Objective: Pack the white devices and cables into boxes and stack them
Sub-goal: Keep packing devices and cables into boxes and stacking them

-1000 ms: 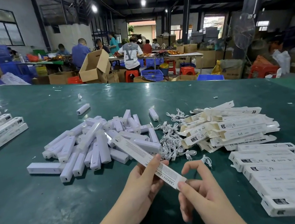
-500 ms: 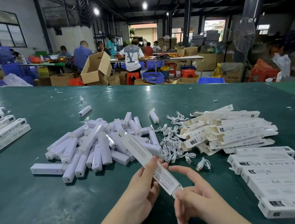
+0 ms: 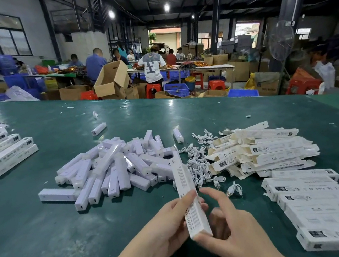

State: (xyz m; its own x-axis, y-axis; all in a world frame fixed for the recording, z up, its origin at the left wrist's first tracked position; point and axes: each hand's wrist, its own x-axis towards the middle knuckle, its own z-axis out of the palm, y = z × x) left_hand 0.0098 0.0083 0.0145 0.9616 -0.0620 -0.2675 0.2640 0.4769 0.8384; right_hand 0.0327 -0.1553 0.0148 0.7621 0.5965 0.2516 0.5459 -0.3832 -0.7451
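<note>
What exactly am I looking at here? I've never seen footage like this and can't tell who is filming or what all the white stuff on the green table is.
There is no machine: a person wears a camera on the head, looking forward and down, so the two bare hands at the bottom are their own. The left hand grips a long white box by its side; the right hand holds the box's near end with its thumb. On the green table lie a pile of white devices, a tangle of small white cables and a heap of unfilled boxes. Closed boxes lie in a row at the right, with more stacked at far left. Behind, other workers sit at tables among cardboard cartons.
</note>
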